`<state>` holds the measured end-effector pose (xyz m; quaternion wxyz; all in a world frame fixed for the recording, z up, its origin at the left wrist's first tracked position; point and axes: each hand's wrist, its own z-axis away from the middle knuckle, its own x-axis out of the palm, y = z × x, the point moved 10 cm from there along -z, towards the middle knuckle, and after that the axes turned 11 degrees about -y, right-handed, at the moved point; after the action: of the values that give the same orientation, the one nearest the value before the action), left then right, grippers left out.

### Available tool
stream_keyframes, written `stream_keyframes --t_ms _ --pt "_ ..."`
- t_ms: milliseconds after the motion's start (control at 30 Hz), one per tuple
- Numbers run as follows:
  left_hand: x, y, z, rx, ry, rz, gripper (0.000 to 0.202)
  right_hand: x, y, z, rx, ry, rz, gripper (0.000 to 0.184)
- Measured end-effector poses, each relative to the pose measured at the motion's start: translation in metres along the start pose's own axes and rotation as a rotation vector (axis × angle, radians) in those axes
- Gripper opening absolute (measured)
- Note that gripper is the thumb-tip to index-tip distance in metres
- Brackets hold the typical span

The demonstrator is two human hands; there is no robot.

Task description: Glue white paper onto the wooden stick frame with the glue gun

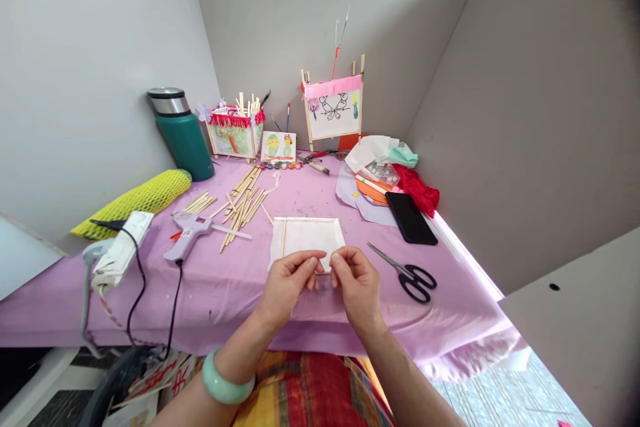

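Observation:
A square of white paper framed with thin wooden sticks (307, 235) lies on the purple tablecloth (240, 287) right in front of me. My left hand (290, 280) and my right hand (354, 280) meet at its near edge. Both have their fingertips pinched together on that near edge of the frame. A pale green bangle (226, 380) sits on my left wrist. The part of the frame under my fingers is hidden.
Black scissors (407, 273) lie right of my hands, a black phone (411, 217) behind them. A glue gun (189, 232), a power strip (120, 250) and loose wooden sticks (240, 203) lie left. A green flask (183, 133) and paper lanterns (334, 107) stand at the back.

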<state>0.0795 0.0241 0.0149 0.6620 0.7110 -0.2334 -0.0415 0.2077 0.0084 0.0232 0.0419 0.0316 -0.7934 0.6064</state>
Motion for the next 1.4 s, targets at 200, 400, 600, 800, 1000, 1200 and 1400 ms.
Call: stream_keyframes --t_ms 200,400,600,800,1000,1200,1400 --pt "0.002 -0.002 -0.002 -0.031 -0.038 0.231 0.022 0.005 0.0 0.001 -0.033 -0.041 0.065 0.016" --pt "0.002 -0.002 -0.001 -0.014 -0.022 0.15 0.023 0.005 -0.001 0.002 -0.04 -0.002 0.071 0.012" --pt "0.0 -0.002 0.001 0.004 0.02 0.017 0.025 0.006 -0.001 0.001 -0.028 0.004 0.107 0.014" --pt "0.0 0.003 0.004 0.021 0.049 -0.074 0.023 0.005 0.001 0.002 -0.042 -0.002 0.146 0.014" --pt "0.001 0.007 0.004 0.036 0.053 -0.103 0.021 0.006 -0.001 0.002 -0.069 -0.021 0.214 0.012" --pt "0.0 -0.001 0.003 0.006 0.031 -0.034 0.026 0.012 -0.006 0.004 -0.098 -0.098 0.252 0.011" --pt "-0.003 0.001 0.002 0.063 0.005 0.26 0.022 0.019 -0.006 0.005 -0.089 -0.212 0.241 0.014"
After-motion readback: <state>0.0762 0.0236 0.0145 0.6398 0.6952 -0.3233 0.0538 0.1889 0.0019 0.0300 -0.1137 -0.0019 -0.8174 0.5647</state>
